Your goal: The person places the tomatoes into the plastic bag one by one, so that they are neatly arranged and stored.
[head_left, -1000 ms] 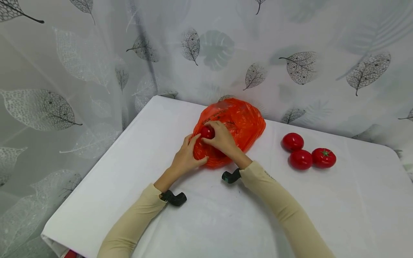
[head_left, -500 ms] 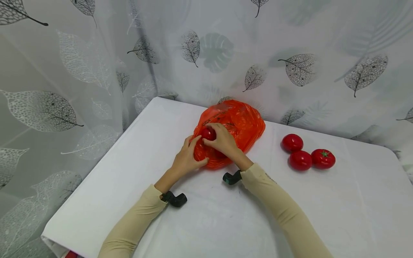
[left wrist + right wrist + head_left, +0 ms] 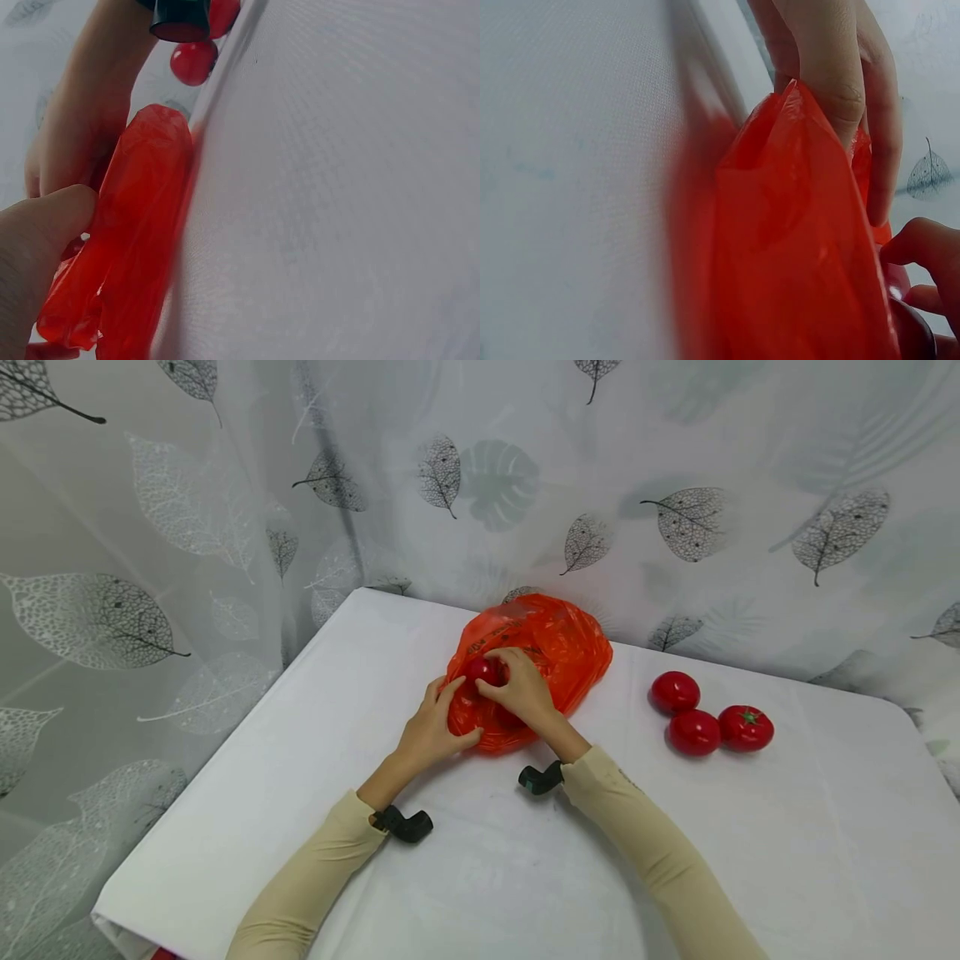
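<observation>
The work is judged partway through. The right hand [image 3: 525, 689] grips a held tomato [image 3: 480, 672] at the mouth of an orange-red bag [image 3: 581, 647], centre of the frame; release is not done. The left hand [image 3: 431, 735] stands wide, thumb and fingers spread at the bag's near-left edge. Unbagged, right of centre: a rear tomato [image 3: 675, 692], a front tomato [image 3: 693, 732] and a stemmed tomato [image 3: 746, 728], clustered. How many the bag contains cannot be told.

Materials: the bag is thin, crinkled, translucent plastic with dark print; the tomatoes are round, smooth and glossy; the table [image 3: 795, 860] has a white, finely textured covering.
</observation>
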`<state>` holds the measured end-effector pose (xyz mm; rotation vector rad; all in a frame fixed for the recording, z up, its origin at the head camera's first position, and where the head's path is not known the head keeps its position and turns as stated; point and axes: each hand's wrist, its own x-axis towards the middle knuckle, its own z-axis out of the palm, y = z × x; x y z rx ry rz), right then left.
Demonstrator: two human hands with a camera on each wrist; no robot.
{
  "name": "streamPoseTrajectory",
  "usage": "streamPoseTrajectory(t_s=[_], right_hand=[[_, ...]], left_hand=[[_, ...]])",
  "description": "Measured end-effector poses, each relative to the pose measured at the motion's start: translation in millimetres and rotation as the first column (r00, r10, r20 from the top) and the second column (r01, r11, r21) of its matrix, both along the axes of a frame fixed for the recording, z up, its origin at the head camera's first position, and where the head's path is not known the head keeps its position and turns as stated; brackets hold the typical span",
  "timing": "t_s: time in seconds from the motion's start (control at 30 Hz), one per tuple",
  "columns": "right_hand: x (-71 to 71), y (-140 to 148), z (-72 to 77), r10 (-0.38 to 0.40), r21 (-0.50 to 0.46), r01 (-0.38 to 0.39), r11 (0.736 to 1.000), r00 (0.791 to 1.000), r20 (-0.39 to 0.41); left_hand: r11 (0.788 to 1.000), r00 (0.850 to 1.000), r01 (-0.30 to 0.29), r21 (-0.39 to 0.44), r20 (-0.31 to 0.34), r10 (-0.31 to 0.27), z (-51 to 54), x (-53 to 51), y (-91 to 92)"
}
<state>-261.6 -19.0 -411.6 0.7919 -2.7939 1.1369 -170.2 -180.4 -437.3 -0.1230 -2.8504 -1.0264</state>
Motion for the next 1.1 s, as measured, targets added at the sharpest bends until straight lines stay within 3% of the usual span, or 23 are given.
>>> streamPoseTrajectory(t_s=[0.6,1.1], right_hand=[[-1.4,19.3,-8.3,-0.036,-0.065,0.035,0.997,0.999,-0.014],[-1.6,37.5,-9.1,-0.075,-0.176,0.074,0.982,0.997,0.0]], left_hand=[[1.0,1.0,-0.002,-0.005,0.0,0.002,-2.4,-1.1,0.6],[1.0,1.0,0.008,0.004,0.001,-0.008,-2.7,-0.6,-1.2]])
